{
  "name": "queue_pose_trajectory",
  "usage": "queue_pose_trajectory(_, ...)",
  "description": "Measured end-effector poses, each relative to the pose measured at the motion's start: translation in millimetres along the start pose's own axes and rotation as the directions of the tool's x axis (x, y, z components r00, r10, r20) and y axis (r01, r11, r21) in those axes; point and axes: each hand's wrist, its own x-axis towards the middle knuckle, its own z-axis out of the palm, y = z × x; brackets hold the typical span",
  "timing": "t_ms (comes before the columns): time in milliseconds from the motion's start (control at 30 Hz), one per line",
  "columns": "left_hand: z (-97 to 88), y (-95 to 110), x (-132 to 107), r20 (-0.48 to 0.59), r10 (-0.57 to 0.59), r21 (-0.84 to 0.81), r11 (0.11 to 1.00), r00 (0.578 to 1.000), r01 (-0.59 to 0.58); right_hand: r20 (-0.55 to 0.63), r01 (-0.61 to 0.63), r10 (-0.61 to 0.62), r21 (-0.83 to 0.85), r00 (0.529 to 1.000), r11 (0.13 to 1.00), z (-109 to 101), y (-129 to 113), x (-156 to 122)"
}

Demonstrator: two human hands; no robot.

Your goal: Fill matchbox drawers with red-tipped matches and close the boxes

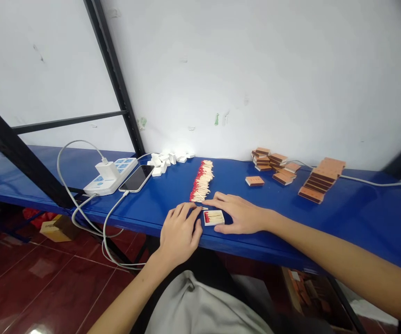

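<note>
A small white matchbox tray [214, 211] lies near the table's front edge, with several red-headed matches [215, 217] side by side in it. My right hand [242, 214] rests at the tray's right side, thumb by its near corner and index finger stretched out past its far side. My left hand [180, 233] lies on the table left of the tray, fingers bent and thumb apart. A loose match [203, 208] lies just beyond the tray between my fingertips; whether a finger presses it I cannot tell. Behind it runs a long row of matches [202, 182], red heads to the left.
White empty trays [167, 160] are heaped at the back left, near a phone [136, 178] and a power strip [117, 175] with cables. Brown matchbox sleeves [268, 160] stand at the back right, beside a leaning stack of sleeves [321, 178]. A black shelf post [115, 74] rises at left.
</note>
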Motion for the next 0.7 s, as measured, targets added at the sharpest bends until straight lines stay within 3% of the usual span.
queue_pose_trajectory(700,3.4,4.7,-3.2,-0.041,-0.094,0.075,0.992,0.995,0.097,0.014,-0.010,0.010,-0.015,1.000,1.000,2.0,-1.4,1.3)
